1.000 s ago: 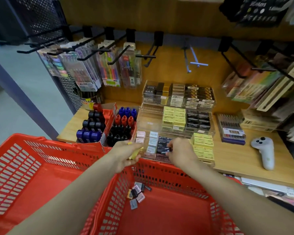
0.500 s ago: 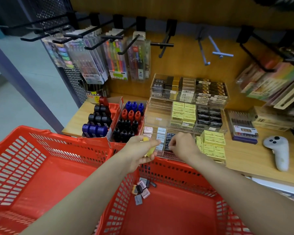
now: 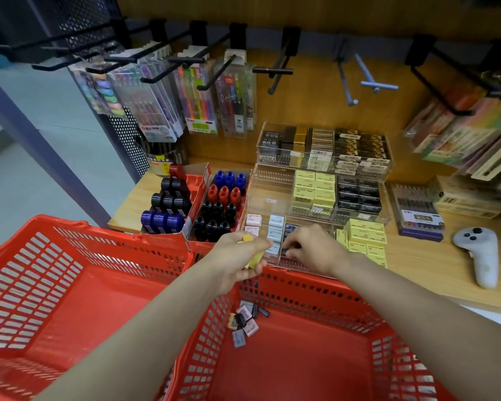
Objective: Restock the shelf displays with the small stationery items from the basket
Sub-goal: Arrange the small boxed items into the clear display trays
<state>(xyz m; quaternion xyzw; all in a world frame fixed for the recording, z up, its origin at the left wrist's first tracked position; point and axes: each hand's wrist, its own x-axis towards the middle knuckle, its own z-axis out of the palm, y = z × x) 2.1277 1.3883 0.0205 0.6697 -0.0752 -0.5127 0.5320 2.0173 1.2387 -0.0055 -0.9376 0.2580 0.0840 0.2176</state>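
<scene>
My left hand [image 3: 239, 257] grips a small yellow eraser [image 3: 253, 260] just above the near rim of the right red basket [image 3: 344, 296]. My right hand [image 3: 313, 248] reaches into the front row of the clear acrylic display tray [image 3: 272, 199] and pinches a small dark eraser [image 3: 287, 251] among the black ones. Pink erasers [image 3: 252, 220] and pale blue erasers [image 3: 275, 227] fill the slots to the left. Several loose small erasers [image 3: 245, 321] lie on the basket floor near its far left corner.
A second red basket [image 3: 18, 261] stands to the left. On the wooden shelf [image 3: 434, 261] are boxes of sharpeners [image 3: 214, 206], yellow eraser stacks [image 3: 365, 238], a pen box [image 3: 420, 215] and a white controller [image 3: 479, 253]. Pen packs hang from black hooks [image 3: 185, 59] above.
The view has tilted and drawn closer to the shelf. My right hand stays in the tray's front row working at the dark erasers; my left hand keeps hold of the yellow eraser.
</scene>
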